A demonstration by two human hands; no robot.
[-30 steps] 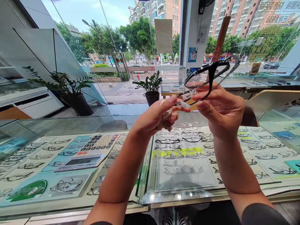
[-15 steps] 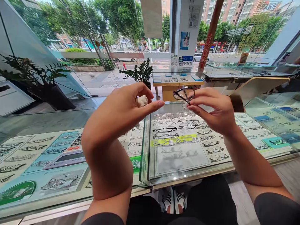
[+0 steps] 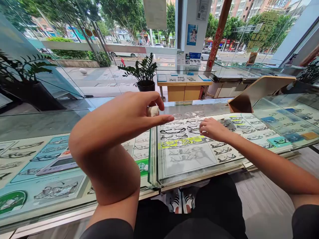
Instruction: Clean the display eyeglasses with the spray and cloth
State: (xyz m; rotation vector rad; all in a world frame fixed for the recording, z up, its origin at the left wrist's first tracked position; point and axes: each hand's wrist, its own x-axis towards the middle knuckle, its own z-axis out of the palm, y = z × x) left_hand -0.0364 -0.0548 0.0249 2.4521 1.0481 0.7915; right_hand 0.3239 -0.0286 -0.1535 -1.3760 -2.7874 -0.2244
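In my left hand (image 3: 147,111), raised over the glass counter, a crumpled off-white cloth (image 3: 153,111) is tucked between palm and curled fingers. The thumb and index finger of that hand stretch forward, their tips apart. My right hand (image 3: 211,128) is low over the rows of frames, its fingers bent around the end of a pair of dark-rimmed eyeglasses (image 3: 193,128). My fingers partly cover these eyeglasses. Just left of them lies another black-framed pair (image 3: 172,130). A yellow-green strip (image 3: 195,139) runs under the row in front.
A glass partition (image 3: 153,156) divides the display counter. On its left are more frames, a grey-screened device (image 3: 57,164) and a green round pad (image 3: 12,201). A tilted wood-edged mirror or board (image 3: 259,91) stands back right. Potted plants (image 3: 144,71) and a wooden display table (image 3: 184,88) are beyond.
My right hand has gone down from chest height to the rows, taking the dark-rimmed eyeglasses from mid-air. My left hand keeps the cloth, nearly still. The view has shifted slightly.
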